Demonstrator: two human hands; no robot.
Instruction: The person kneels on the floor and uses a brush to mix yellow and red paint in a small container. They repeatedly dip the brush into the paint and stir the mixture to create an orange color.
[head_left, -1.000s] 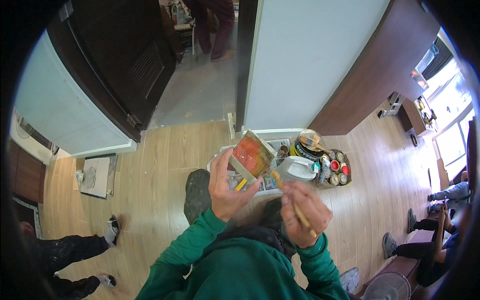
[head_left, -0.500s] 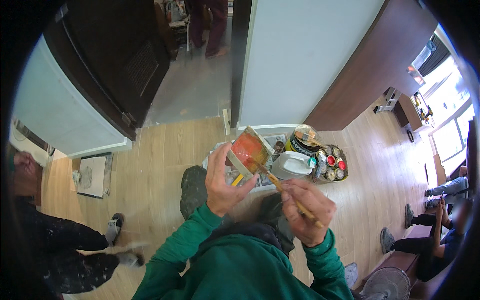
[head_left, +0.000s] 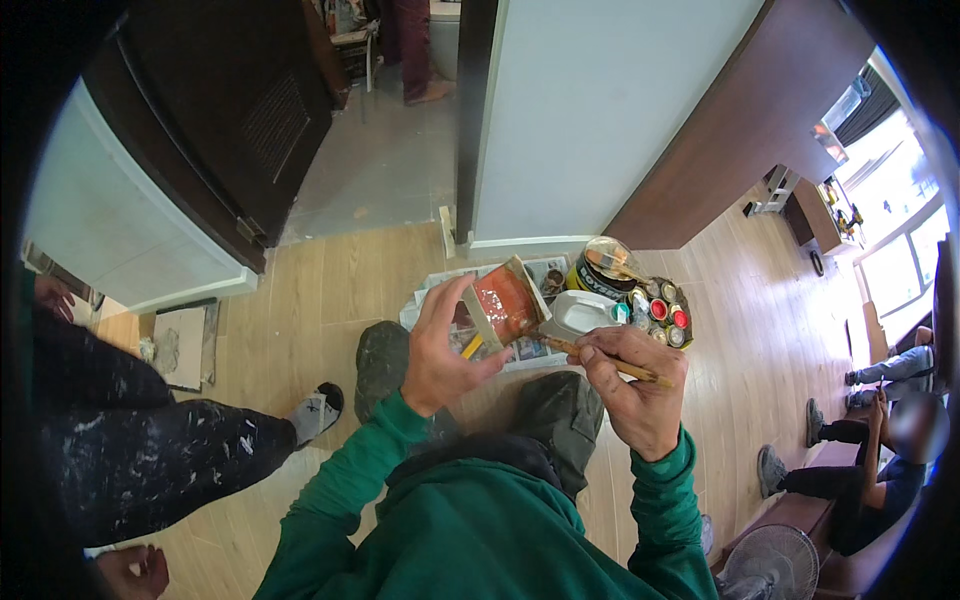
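My left hand (head_left: 440, 350) grips a square, open tub (head_left: 533, 288) by its left side. The tub is tilted, with wet orange-red paint coating its inside. A paintbrush (head_left: 560, 345) with a slim wooden handle is pinched in my right hand (head_left: 635, 385). Its tip end reaches the tub's lower right edge; the bristles are hard to make out. Beneath lie newspaper sheets (head_left: 428, 292), with a yellow stick-like item (head_left: 472, 346) on them. Just beyond my right hand stands a white plastic jug (head_left: 580, 312) with a green cap.
A black and yellow paint tin (head_left: 588, 278) bears another brush (head_left: 612, 264). Beside it sits a box of small tins (head_left: 668, 312). A person in paint-spattered trousers (head_left: 170, 450) stands close at left. Wall (head_left: 570, 120) and dark door (head_left: 220, 120) flank a doorway; a fan (head_left: 770, 565) is lower right.
My right hand has shifted right and slightly up, and the brush lies flatter, drawn to the tub's edge. The tub has turned slightly. At left, the person's foot has come nearer.
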